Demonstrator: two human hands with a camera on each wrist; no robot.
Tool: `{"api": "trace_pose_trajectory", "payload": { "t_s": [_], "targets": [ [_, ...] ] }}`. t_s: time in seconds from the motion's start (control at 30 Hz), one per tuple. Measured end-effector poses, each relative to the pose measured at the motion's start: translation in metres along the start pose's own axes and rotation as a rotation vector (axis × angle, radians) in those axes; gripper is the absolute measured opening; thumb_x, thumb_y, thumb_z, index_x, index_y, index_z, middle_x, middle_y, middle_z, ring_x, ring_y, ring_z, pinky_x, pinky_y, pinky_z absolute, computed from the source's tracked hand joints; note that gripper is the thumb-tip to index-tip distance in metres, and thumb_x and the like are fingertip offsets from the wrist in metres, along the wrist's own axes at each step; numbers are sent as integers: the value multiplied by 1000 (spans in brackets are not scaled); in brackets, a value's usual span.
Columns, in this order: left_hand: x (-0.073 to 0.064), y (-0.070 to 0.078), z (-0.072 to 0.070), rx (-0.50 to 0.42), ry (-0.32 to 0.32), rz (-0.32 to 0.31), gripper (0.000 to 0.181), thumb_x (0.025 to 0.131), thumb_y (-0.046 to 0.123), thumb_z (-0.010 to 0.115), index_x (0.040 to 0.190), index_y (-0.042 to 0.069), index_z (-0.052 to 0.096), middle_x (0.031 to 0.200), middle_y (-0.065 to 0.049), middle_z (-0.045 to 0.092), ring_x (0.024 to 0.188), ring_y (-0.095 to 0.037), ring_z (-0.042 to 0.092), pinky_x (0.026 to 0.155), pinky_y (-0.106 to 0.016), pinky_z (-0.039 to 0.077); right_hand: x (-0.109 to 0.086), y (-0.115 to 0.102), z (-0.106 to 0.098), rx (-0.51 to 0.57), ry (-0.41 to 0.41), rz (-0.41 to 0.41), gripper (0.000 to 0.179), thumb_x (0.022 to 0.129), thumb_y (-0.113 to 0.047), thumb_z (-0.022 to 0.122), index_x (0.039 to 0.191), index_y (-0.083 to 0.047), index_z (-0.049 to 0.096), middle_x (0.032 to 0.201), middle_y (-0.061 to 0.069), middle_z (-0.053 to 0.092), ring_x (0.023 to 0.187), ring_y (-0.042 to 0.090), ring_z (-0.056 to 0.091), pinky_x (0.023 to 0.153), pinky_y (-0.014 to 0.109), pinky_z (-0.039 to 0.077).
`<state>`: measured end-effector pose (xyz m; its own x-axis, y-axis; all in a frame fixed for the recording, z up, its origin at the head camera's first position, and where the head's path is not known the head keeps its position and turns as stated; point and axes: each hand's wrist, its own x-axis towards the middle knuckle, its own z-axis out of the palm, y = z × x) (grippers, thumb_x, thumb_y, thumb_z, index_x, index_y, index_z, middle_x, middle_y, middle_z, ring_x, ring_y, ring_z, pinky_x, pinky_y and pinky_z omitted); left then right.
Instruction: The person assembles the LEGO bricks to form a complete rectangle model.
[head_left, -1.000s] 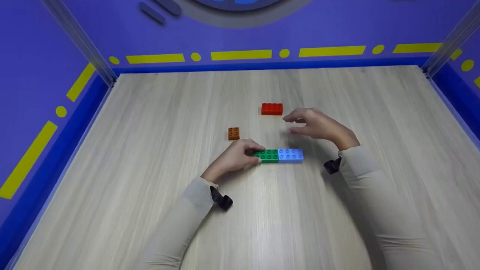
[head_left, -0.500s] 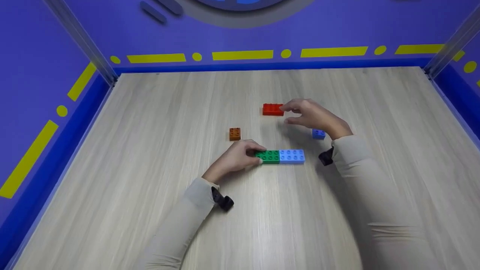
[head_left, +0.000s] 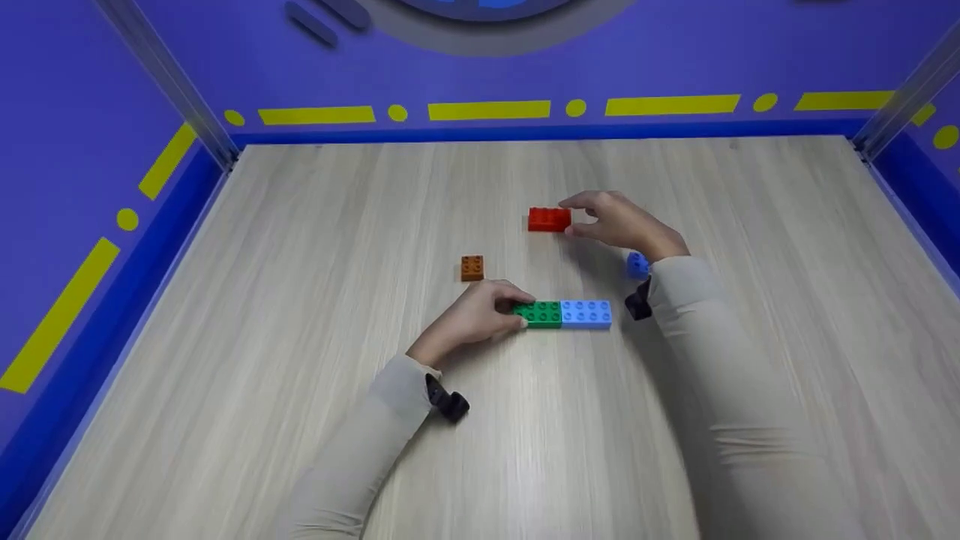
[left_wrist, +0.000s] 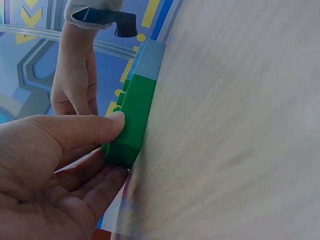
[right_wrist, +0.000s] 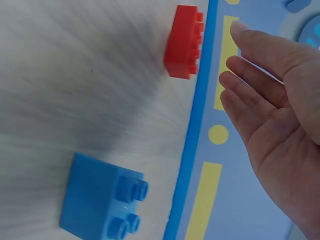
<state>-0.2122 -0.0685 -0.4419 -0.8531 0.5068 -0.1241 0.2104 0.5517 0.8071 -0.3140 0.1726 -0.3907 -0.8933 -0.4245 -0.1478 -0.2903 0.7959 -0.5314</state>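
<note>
My left hand (head_left: 476, 315) pinches the left end of a green toy brick (head_left: 543, 314) between thumb and fingers. In the left wrist view the thumb lies along the side of the green brick (left_wrist: 132, 117). A light blue brick (head_left: 586, 314) sits end to end with the green one, in line with it on the table. My right hand (head_left: 619, 223) is at the right end of a red brick (head_left: 549, 219), thumb and fingers spread apart. The right wrist view has nothing between those fingers, with the red brick (right_wrist: 183, 42) beyond them.
A small orange-brown brick (head_left: 472, 268) lies just beyond my left hand. A small blue brick (head_left: 637, 265) stands under my right wrist, partly hidden by it. Blue walls (head_left: 480, 75) with yellow marks border the wooden table (head_left: 360, 225) at the back and sides.
My right hand has moved left and away from me to the red brick, uncovering the small blue brick behind its wrist. My left hand keeps its hold on the green brick.
</note>
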Motion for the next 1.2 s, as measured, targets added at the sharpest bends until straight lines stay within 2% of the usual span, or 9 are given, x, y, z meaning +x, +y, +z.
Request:
{"api": "trace_pose_trajectory", "payload": {
  "t_s": [0.27,0.77,1.0,1.2],
  "targets": [
    [0,0,0,-7,5,0,35,85,8,70,120,10,68,119,-4,65,107,-15,56,97,-33,45,8,3,0,1,-33,16,50,94,-20,62,140,-8,49,144,14,49,128,37,47,106,49,40],
    [-1,2,-1,-2,2,-10,35,86,8,70,120,11,68,120,-3,65,105,-14,55,96,-31,46,14,2,2,-8,-84,74,50,96,-19,56,144,-14,45,148,12,44,135,34,40,111,51,33],
    [0,1,1,11,4,16,34,85,7,69,120,9,68,116,-5,67,99,-12,54,90,-29,46,14,-1,6,-4,-94,138,54,92,-21,63,144,-20,47,148,10,43,135,31,37,112,56,29],
    [1,1,0,16,3,13,35,85,6,69,120,9,68,117,-5,66,101,-12,55,91,-29,46,16,-3,9,-2,-85,161,53,93,-21,64,143,-18,48,148,11,43,131,30,39,112,54,30]
  ]
}}
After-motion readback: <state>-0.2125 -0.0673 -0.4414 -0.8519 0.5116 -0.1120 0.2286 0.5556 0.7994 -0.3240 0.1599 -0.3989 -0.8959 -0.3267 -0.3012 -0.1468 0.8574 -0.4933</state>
